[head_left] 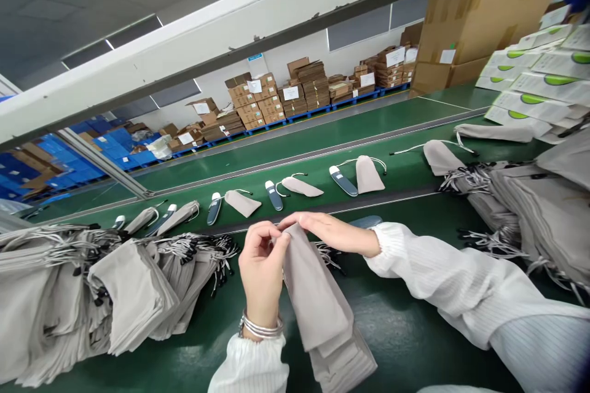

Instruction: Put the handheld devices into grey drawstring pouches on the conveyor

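Note:
My left hand is closed in a pinch on the upper end of a grey fabric drawstring pouch. The pouch hangs down toward me over a stack of similar pouches. My right hand reaches in from the right. Its fingers are stretched out flat against the pouch's top edge, meeting the left fingertips. Where the right thumb sits is hard to make out. White cords with black ends show just behind the pouch. Partly hidden behind my right wrist lies a dark blue device.
Piles of grey pouches lie at left and right. Along the green belt are several blue devices with white ends beside pouches. White boxes are stacked at right. A metal beam crosses above.

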{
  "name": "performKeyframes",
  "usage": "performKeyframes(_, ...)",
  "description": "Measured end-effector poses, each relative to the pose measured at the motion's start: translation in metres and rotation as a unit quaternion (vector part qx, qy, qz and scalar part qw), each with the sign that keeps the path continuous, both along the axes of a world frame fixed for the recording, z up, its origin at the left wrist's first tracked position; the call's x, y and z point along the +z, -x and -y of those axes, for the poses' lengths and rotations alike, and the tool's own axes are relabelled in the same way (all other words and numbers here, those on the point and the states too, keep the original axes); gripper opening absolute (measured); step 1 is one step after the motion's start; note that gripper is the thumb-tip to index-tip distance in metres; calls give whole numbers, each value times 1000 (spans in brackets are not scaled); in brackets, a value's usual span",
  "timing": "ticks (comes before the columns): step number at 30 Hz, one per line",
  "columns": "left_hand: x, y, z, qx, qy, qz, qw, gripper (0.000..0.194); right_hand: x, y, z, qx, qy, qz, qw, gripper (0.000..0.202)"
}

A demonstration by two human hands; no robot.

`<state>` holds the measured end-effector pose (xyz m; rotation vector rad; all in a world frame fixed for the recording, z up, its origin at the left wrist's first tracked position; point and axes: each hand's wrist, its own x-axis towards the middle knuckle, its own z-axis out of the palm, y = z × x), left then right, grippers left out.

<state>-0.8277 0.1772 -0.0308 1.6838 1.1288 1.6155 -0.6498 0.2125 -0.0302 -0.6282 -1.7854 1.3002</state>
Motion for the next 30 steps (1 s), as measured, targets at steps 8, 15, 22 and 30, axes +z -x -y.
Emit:
performKeyframes(8, -3, 32, -7, 51, 84, 122, 988, 24, 43, -54, 6, -57, 171, -219, 959, 17)
performKeyframes(15, -53, 38, -20, -24, 190, -248, 950, 30, 49, -94, -51, -451, -240, -166, 844, 9)
performKeyframes(22, -71, 41, -32, -35, 188, -217, 957, 27, -10, -114, -129, -494, -67, 430, 753, 45)
performKeyframes(30, -69, 34, -24, 83, -52, -333, 938, 14, -47, -147, -148, -477, 105, 402, 775, 33)
